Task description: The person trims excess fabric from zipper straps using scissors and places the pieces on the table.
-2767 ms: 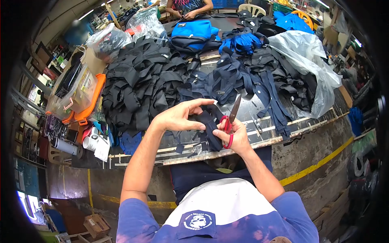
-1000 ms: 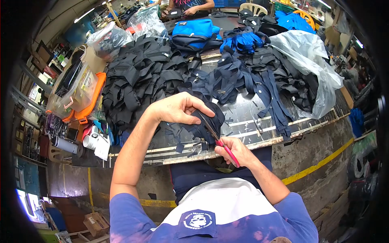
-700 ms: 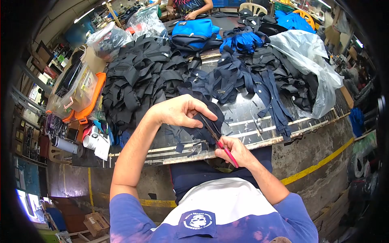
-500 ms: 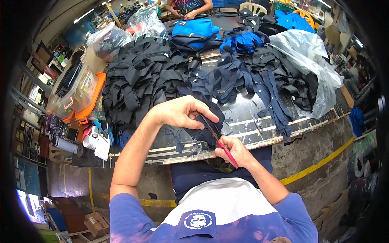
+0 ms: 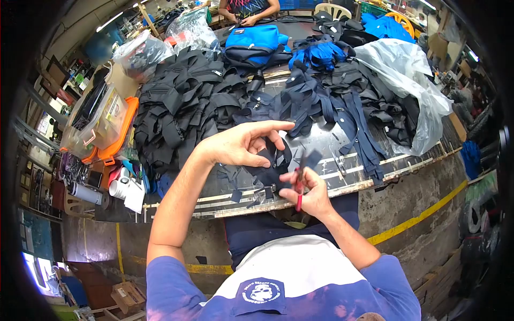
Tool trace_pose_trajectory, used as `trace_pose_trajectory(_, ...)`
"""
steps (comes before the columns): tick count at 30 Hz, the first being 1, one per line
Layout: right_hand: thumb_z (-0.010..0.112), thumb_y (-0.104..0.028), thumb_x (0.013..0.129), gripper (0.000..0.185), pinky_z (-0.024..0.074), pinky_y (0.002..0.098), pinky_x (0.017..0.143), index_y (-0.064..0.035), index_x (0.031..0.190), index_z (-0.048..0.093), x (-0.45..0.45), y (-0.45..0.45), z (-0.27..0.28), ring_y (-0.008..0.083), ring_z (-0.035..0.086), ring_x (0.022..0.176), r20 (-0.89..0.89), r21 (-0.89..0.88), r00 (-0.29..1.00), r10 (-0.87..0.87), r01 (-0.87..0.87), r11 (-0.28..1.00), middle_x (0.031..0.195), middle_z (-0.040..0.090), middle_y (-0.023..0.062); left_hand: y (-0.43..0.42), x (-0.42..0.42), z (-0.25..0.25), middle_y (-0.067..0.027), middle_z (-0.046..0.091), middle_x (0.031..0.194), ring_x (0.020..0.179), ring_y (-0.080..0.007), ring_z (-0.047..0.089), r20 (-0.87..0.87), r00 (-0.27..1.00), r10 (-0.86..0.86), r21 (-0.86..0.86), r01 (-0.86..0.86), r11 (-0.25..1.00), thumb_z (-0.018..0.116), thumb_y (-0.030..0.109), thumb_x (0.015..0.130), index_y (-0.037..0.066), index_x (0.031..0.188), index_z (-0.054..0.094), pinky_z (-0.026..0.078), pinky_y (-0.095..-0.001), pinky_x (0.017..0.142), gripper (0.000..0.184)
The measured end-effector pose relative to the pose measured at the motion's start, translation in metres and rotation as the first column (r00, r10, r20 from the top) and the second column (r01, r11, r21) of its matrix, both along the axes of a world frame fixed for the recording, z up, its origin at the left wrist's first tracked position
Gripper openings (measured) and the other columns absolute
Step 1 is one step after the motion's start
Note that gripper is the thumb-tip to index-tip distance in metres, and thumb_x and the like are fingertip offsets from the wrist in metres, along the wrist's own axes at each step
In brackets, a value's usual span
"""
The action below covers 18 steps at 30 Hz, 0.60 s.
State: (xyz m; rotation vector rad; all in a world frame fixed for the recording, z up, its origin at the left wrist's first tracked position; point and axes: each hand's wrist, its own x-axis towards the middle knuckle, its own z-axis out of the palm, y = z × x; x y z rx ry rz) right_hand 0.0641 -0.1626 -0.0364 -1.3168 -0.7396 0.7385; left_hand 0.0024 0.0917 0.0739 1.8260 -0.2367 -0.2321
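Observation:
My left hand (image 5: 241,145) pinches a dark fabric piece (image 5: 274,162) between thumb and fingers, with the index finger stretched out above it. My right hand (image 5: 311,193) is closed round the red-handled scissors (image 5: 299,187), whose blades point up and are blurred. A small dark scrap (image 5: 312,158) shows blurred beside the blades. The scissors are apart from the held fabric, just to its right. Small dark offcuts (image 5: 236,196) lie on the table (image 5: 342,184) below my left hand.
A large heap of black fabric pieces (image 5: 187,101) lies at the left, navy strips (image 5: 356,128) at the right. Behind stand a blue bag (image 5: 251,43) and a clear plastic sheet (image 5: 407,69). A clear box (image 5: 101,125) is at far left. A person (image 5: 249,10) works across the table.
The scissors have come away from the fabric and swung upright to the right. A small scrap now shows by the blades. My left index finger has lifted and stretched out.

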Motion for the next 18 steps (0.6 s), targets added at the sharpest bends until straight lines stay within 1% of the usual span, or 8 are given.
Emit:
trace_pose_trajectory(1,0.087,-0.007,0.084,0.027,0.0488,0.0214,0.065,-0.0087,0.090,0.060,-0.003,0.006,0.005,0.0028,0.059,0.071,-0.073,0.114,0.993,-0.088,0.096,0.989,0.080,0.063,-0.0042,-0.001,0.001,0.001,-0.0019,0.066,0.122,0.069,-0.0005,0.037,-0.001,1.000,-0.001,0.000,0.001,1.000,0.078,-0.003,0.081,0.016,0.161,0.041,0.039,-0.0157,0.062,0.090)
trace_pose_trajectory(5,0.085,-0.005,0.085,0.027,0.0495,0.0218,0.065,-0.0092,0.093,0.060,0.006,0.028,0.007,0.0039,0.060,0.074,-0.100,0.216,0.990,-0.098,0.118,0.969,0.089,0.067,-0.0017,-0.008,0.006,0.007,-0.0055,0.067,0.125,0.076,-0.0002,0.051,0.028,1.000,-0.012,0.021,0.011,1.000,0.079,0.002,0.085,0.010,0.159,0.043,0.045,-0.0157,0.068,0.083)
trace_pose_trajectory(8,0.085,-0.005,0.086,0.027,0.0501,0.0219,0.066,-0.0095,0.095,0.059,0.013,0.036,0.014,0.0047,0.061,0.074,-0.156,0.257,0.981,-0.116,0.154,0.954,0.089,0.068,-0.0009,-0.015,0.001,-0.006,-0.0092,0.070,0.125,0.094,-0.0057,0.063,-0.019,0.892,0.451,-0.345,-0.429,0.834,0.076,0.006,0.089,0.001,0.155,0.045,0.052,-0.0212,0.081,0.073)
trace_pose_trajectory(9,0.085,-0.004,0.086,0.028,0.0505,0.0219,0.066,-0.0096,0.095,0.059,0.015,0.037,0.017,0.0051,0.062,0.074,-0.185,0.276,0.975,-0.124,0.172,0.945,0.088,0.069,-0.0005,-0.021,-0.004,-0.013,-0.0092,0.070,0.125,0.094,-0.0057,0.063,-0.018,0.893,0.450,-0.343,-0.428,0.836,0.076,0.006,0.089,0.001,0.155,0.045,0.052,-0.0212,0.081,0.073)
trace_pose_trajectory(12,0.084,-0.003,0.086,0.027,0.0505,0.0216,0.065,-0.0097,0.095,0.059,0.023,0.040,0.018,0.0051,0.062,0.072,-0.164,0.265,0.977,-0.138,0.178,0.948,0.087,0.069,-0.0005,-0.045,-0.018,-0.042,-0.0107,0.074,0.114,0.103,-0.0134,0.070,-0.181,0.852,0.491,-0.707,-0.460,0.537,0.073,0.009,0.095,-0.003,0.138,0.059,0.056,-0.0283,0.088,0.048)
trace_pose_trajectory(13,0.084,-0.002,0.086,0.027,0.0505,0.0215,0.065,-0.0097,0.095,0.059,0.024,0.040,0.018,0.0051,0.062,0.072,-0.153,0.255,0.978,-0.140,0.176,0.951,0.086,0.069,-0.0006,-0.052,-0.017,-0.052,-0.0107,0.074,0.114,0.103,-0.0134,0.070,-0.183,0.851,0.492,-0.709,-0.461,0.534,0.073,0.009,0.095,-0.003,0.138,0.059,0.056,-0.0283,0.088,0.048)
trace_pose_trajectory(16,0.083,-0.006,0.089,0.026,0.0506,0.0205,0.063,-0.0085,0.096,0.059,0.025,0.038,0.018,0.0041,0.061,0.069,-0.149,0.154,0.982,-0.118,0.141,0.978,0.083,0.066,-0.0026,-0.073,-0.012,-0.074,-0.0046,0.076,0.094,0.082,-0.0079,0.070,-0.137,0.670,0.729,-0.646,-0.619,0.447,0.077,0.018,0.095,0.001,0.114,0.073,0.052,-0.0202,0.071,0.026)
trace_pose_trajectory(18,0.083,-0.008,0.090,0.025,0.0506,0.0200,0.062,-0.0079,0.097,0.059,0.026,0.035,0.016,0.0035,0.061,0.068,-0.144,0.111,0.983,-0.114,0.130,0.985,0.082,0.065,-0.0037,-0.071,-0.011,-0.072,-0.0038,0.076,0.092,0.078,-0.0073,0.068,-0.136,0.643,0.754,-0.636,-0.640,0.431,0.077,0.018,0.095,0.001,0.109,0.074,0.051,-0.0203,0.068,0.022)
